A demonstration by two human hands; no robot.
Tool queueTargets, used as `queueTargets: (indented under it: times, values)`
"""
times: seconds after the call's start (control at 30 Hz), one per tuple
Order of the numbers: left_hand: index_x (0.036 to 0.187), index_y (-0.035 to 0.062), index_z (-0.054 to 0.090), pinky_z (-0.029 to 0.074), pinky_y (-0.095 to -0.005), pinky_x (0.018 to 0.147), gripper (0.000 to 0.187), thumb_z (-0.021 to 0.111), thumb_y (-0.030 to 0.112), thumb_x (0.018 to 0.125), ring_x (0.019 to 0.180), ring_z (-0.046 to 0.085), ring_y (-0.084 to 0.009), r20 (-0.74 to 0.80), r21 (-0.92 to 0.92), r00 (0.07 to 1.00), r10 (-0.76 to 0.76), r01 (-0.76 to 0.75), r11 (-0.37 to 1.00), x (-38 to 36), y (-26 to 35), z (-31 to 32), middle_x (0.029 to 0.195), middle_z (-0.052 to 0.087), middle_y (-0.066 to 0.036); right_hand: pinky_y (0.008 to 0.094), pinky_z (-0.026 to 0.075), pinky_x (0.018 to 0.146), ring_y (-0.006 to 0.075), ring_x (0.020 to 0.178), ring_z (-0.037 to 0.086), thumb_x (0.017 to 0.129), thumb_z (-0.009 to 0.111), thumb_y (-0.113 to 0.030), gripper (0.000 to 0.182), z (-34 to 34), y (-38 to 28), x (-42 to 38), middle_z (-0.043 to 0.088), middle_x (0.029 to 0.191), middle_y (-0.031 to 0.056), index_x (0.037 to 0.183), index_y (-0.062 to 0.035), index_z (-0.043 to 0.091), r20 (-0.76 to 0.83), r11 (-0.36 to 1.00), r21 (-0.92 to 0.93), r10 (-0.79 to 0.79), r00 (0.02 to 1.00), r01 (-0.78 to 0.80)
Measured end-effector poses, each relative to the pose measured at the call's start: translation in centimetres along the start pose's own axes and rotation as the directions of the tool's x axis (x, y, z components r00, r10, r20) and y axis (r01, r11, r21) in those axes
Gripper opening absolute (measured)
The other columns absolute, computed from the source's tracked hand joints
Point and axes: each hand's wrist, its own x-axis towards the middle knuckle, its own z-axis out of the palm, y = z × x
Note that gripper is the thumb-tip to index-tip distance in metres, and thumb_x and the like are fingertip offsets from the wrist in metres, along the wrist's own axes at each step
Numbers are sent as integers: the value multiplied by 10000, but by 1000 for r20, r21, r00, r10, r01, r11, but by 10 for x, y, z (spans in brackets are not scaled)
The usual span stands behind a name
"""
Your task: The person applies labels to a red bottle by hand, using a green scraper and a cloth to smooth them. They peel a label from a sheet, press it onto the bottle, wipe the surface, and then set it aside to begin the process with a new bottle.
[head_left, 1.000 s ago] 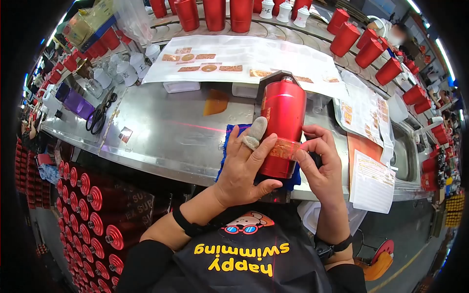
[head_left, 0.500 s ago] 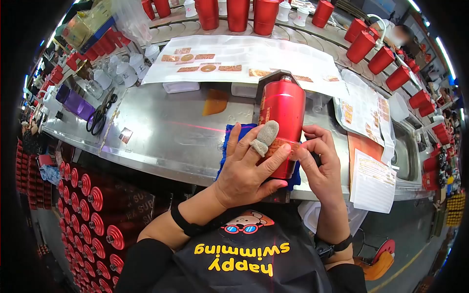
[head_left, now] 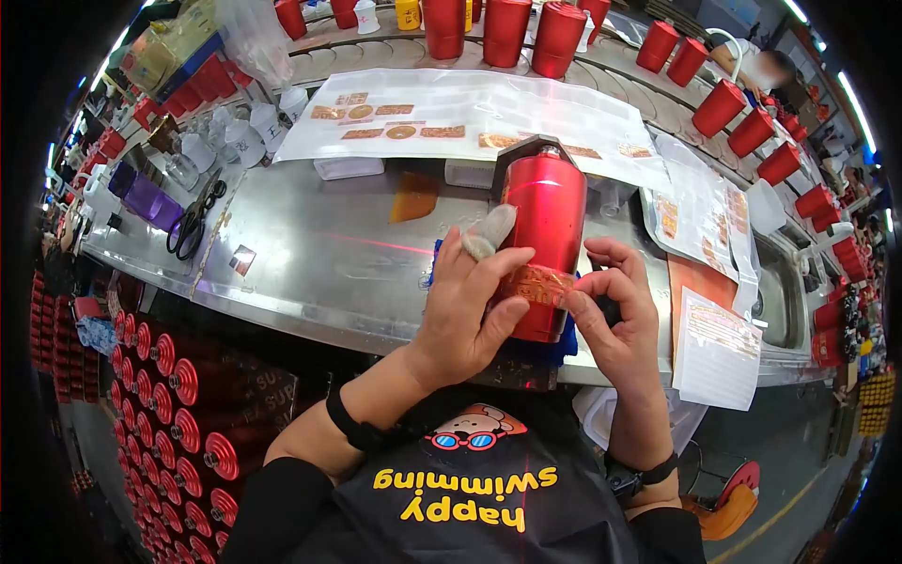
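Observation:
A glossy red metal canister [head_left: 547,211] lies in a dark holder [head_left: 503,169], its far end against the angular black plate. Across its near part sits a translucent decal strip [head_left: 540,285] with gold patterning. My right hand [head_left: 620,315] pinches the strip's right end between thumb and index finger. On the left side, my left hand [head_left: 460,315] rests against the canister, thumb and index finger apart at the strip's left end. A grey fabric finger cover [head_left: 489,232] is on one of its fingers. Part of a blue cloth [head_left: 568,346] shows beneath the canister.
Behind lies a white sheet [head_left: 451,108] bearing several gold decals. Black scissors [head_left: 193,221], a purple bottle [head_left: 146,197] and an amber scraper-like piece [head_left: 415,197] are on the steel table [head_left: 310,254]. Red canisters stand on a curved conveyor [head_left: 376,52]. A sink [head_left: 780,291] is at right.
My left hand has drawn back left, lifting off the strip and uncovering more of it. My right hand stays at its right end. Canisters on the conveyor have shifted right.

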Motion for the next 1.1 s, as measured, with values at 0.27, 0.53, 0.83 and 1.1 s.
queueTargets:
  times: [0.27, 0.53, 0.83, 1.1]
  values:
    - [999, 57, 624, 275, -492, 1117, 125, 643, 125, 896, 1314, 390, -452, 56, -85, 997, 47, -42, 995, 31, 1, 2, 1447, 434, -285, 405, 417, 989, 299, 1147, 527, 840, 748, -146, 151, -4, -1, -1, 503, 1285, 168, 904, -31, 673, 2, 1000, -9, -17, 1000, 17]
    - [974, 51, 623, 295, -482, 1103, 113, 657, 117, 889, 1298, 396, -450, 61, -118, 998, 19, -12, 993, 32, 3, 3, 1439, 442, -286, 425, 424, 999, 341, 1144, 538, 801, 765, -126, 173, 7, 0, -1, 510, 1284, 200, 892, -24, 659, 33, 993, -95, -64, 997, 67]
    - [1091, 43, 625, 330, -459, 1084, 194, 626, 156, 934, 1274, 448, -405, -22, -153, 999, -35, 31, 988, 23, 0, 7, 1401, 486, -257, 411, 444, 965, 329, 1124, 551, 812, 743, -101, 141, 6, 1, -3, 517, 1273, 204, 875, -10, 655, 28, 997, -76, -24, 999, 26]
    - [1235, 51, 594, 246, -532, 1139, 354, 610, 259, 948, 1230, 510, -381, -99, 36, 993, 71, -68, 997, -8, 0, 2, 1254, 609, -180, 392, 444, 957, 303, 1114, 554, 844, 746, -142, 168, 4, 3, -1, 509, 1265, 191, 867, -6, 650, 8, 1000, -4, -13, 1000, 13]
